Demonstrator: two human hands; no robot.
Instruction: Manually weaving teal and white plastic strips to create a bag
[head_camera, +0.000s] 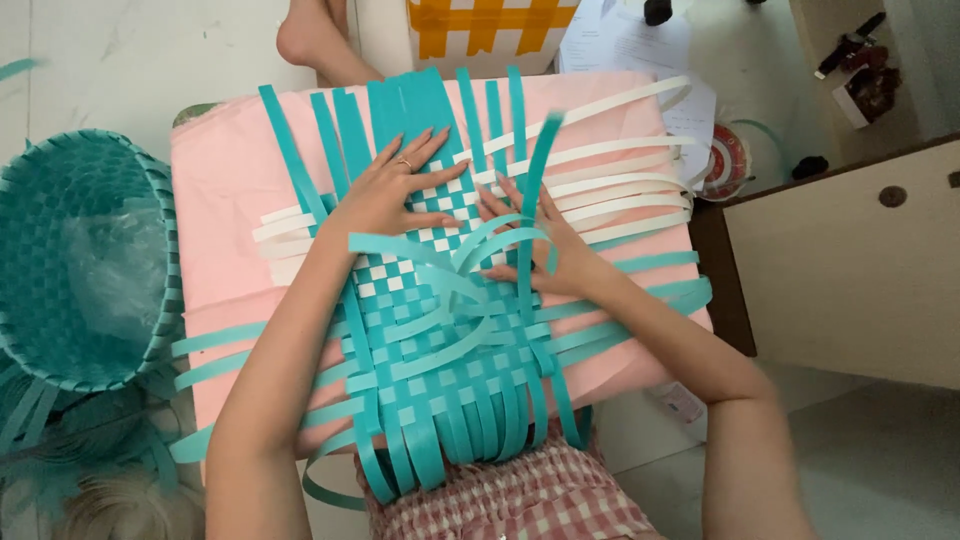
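Head view, looking down at a woven mat (430, 330) of flat plastic strips lying on a pink counter (225, 190). The mat occupies the middle of the counter and runs past its near edge onto the person's lap.

Mat: plain over-under checker weave. The near part is teal on teal; toward the far side the crossing strips are white, giving a teal-and-white check. The weave is tight in the centre and loose at the margins.

Loose ends: teal strips (400, 100) fan out unwoven toward the far edge of the counter. White strips (620, 180) stick out toward the right edge, with shorter white ends on the left. More teal ends hang over the near edge and over both side edges. Several teal strips curl up in arcs above the woven area, between the two forearms.

Left hand (395, 185): flat, fingers spread wide, palm pressing down on the far part of the weave. Ring visible on one finger. It grips nothing.

Right hand (545, 245): lies on the weave just right of the left hand, fingers extended over the checks. One upright teal strip (535, 190) rises at its fingers; whether they pinch it cannot be told.

Surroundings: a teal woven basket (85, 260) sits off the counter's left edge. Papers (630, 40) lie beyond the far right corner. A roll of tape (725, 160) lies off the right edge.
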